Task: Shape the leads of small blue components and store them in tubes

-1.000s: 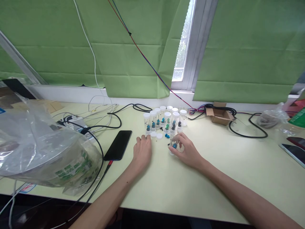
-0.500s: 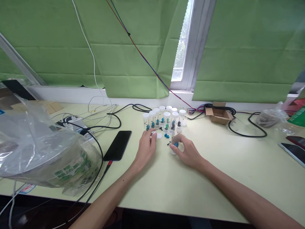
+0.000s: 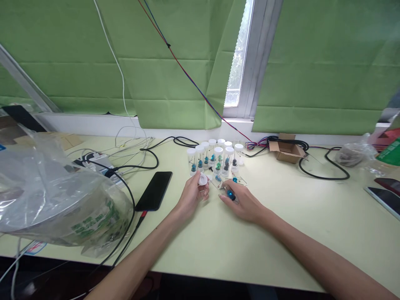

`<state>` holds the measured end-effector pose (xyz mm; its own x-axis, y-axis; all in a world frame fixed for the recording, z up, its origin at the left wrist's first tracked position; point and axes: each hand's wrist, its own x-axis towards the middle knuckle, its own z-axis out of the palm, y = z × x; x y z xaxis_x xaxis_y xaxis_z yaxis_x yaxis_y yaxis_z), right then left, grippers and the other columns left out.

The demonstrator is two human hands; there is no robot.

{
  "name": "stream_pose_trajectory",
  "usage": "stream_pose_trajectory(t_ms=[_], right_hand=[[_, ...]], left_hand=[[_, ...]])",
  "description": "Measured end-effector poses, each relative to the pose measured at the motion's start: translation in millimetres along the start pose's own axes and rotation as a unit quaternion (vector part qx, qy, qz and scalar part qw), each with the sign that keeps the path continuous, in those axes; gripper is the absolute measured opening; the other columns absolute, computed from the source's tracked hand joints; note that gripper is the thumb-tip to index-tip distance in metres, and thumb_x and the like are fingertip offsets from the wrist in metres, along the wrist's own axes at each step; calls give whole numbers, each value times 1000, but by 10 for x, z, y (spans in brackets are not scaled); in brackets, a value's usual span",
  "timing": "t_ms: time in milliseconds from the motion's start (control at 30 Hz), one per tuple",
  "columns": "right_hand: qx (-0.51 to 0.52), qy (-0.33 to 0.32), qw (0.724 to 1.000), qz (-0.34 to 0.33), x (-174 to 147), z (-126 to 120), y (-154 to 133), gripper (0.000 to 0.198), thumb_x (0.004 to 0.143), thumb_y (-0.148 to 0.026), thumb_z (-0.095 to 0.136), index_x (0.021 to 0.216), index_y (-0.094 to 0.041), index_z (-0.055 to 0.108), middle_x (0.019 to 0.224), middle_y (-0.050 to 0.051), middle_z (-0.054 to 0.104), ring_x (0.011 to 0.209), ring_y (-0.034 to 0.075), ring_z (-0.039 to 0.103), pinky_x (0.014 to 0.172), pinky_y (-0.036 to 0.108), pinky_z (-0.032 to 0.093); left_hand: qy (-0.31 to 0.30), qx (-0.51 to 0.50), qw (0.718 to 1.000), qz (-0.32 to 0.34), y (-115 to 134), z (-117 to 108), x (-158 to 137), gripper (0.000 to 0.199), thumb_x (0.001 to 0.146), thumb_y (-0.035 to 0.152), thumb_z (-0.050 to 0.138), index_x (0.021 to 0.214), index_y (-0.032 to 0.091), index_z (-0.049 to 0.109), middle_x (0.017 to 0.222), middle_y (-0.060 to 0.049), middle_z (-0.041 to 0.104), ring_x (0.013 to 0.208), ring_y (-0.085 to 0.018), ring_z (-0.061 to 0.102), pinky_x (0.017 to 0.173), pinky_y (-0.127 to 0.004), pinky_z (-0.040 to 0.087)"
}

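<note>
My left hand (image 3: 191, 195) pinches a round white cap (image 3: 203, 179) between thumb and fingers. In my right hand (image 3: 243, 201) is a small clear vial, tilted, its end towards the cap; a blue piece (image 3: 231, 194) shows at the fingers. Just beyond these fingers lies another blue piece (image 3: 234, 180) beside thin wire-like rods (image 3: 245, 182). A further blue piece (image 3: 218, 178) sits between the hands, partly behind the clear plastic. Behind them stand several clear white-capped vials (image 3: 218, 160) with blue, green and dark pieces inside.
A black phone (image 3: 154, 191) with a cable lies left of my hands. Further left is a large clear plastic bag (image 3: 62, 196). Black cables and an open cardboard box (image 3: 286, 151) are at the back right. Another phone (image 3: 383, 201) lies at the right edge.
My left hand has lifted the white cap off the table. My right hand has tipped the vial from upright to slanted, and a blue piece with rods now shows beyond the fingers.
</note>
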<state>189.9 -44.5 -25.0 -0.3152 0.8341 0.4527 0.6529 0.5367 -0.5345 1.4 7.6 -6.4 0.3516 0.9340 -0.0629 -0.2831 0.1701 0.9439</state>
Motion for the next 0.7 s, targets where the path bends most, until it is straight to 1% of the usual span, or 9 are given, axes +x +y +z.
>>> stream_pose_trajectory(t_ms=[167,367,500,633,700], right_hand=[[-20,-7,1000,-16,-8,-11,-1,25,95,-32,51,116,-20,52,90,6,65,73,19,58,67,31,44],[-36,-10,999,-12,-10,-9,3,27,96,-32,49,120,-20,51,85,5,65,69,19,58,64,30,44],[-34,-13,999,-13,-12,-8,-2,26,95,-31,50,119,-19,51,85,5,65,69,19,58,63,30,43],[-32,-11,999,-16,-16,-5,1,26,94,-30,52,118,-20,51,86,4,65,69,18,58,63,29,42],[-31,-10,999,-17,-17,-4,1,26,93,-30,53,118,-21,51,86,4,65,68,18,57,62,29,42]], left_hand=[[-9,52,998,43,5,6,-13,44,85,62,54,83,18,56,64,3,47,46,-8,41,43,-21,34],[-6,146,985,89,-9,19,-30,42,88,61,51,84,19,56,61,4,41,46,-8,35,43,-21,30],[-6,209,969,130,-33,25,-51,41,91,59,47,86,20,57,61,5,36,49,-9,32,45,-21,28],[9,281,945,165,-14,42,-99,39,92,57,45,83,20,54,64,4,40,53,-10,34,49,-23,30],[9,321,931,173,8,57,-129,36,93,55,44,85,21,53,64,5,40,53,-10,34,51,-23,30]])
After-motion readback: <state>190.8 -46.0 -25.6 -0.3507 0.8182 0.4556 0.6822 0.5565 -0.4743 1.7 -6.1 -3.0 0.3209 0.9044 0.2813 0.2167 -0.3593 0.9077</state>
